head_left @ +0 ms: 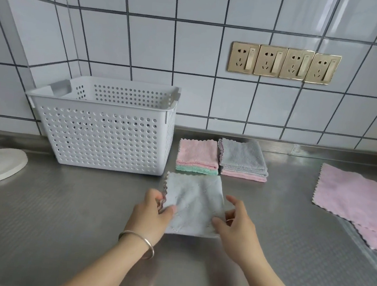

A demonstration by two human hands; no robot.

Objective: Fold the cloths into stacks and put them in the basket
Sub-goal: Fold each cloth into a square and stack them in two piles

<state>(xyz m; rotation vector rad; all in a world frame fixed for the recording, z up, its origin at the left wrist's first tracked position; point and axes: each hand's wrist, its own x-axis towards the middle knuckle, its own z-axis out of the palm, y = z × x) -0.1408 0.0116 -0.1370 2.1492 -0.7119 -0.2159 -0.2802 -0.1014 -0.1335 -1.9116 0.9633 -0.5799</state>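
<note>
Head view: the folding step is in hand. On the surface just in front of the basket [105,132], the left hand [153,211] and right hand [236,219] each pinch an edge of the grey cloth [194,201]. Two folded stacks [221,160] lie beside the basket. Next likely calls for another fold, edges matched.

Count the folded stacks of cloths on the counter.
2: the pink-topped stack beside the basket, and the grey-topped stack to its right. The basket's inside is mostly hidden.

Basket [105,135] left on counter [61,211]; two stacks [197,157] right of it; folded cloth [194,203] before stacks.
</note>
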